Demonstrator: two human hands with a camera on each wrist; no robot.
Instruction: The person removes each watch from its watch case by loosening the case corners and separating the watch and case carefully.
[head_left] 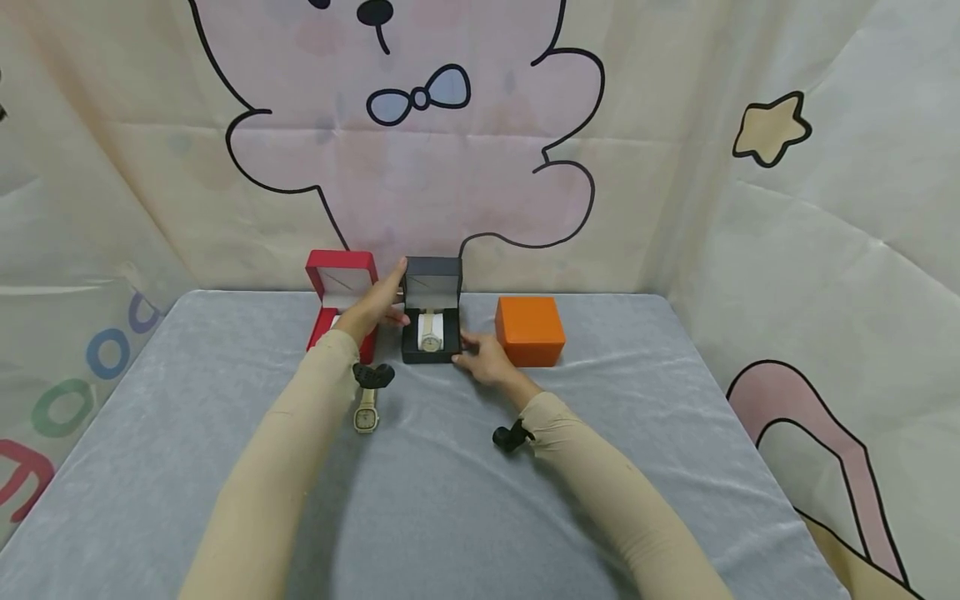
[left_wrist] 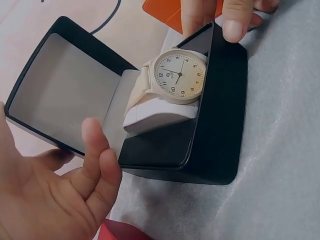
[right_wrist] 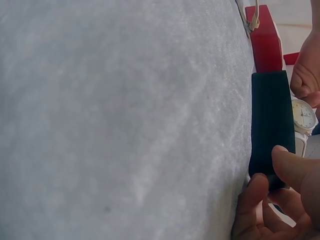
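Nearest on the gray cloth (head_left: 420, 500): a square-faced watch (head_left: 365, 420), loose, untouched, left of center. Next, right hand (head_left: 487, 360): pinching the black box (head_left: 432, 354) at its front right corner, thumb on the front wall, fingers round the side. Box sits between the hands, upright on the cloth. Inside, a round-dial watch (head_left: 430, 340) is wrapped on a white cushion (left_wrist: 157, 116), strap running front to back, dial toward the person. Key relation: lid (head_left: 432, 287) stands raised behind the base, hinge line left-right. Left hand (head_left: 372, 308) is nearer the lid, at its left edge, two fingers loose; whether it pinches, can't tell. Flanking: orange box (head_left: 531, 329) just right of right hand, red box (head_left: 321, 327) left, lid up, partly behind left hand. Farthest: cartoon backdrop (head_left: 652, 167).
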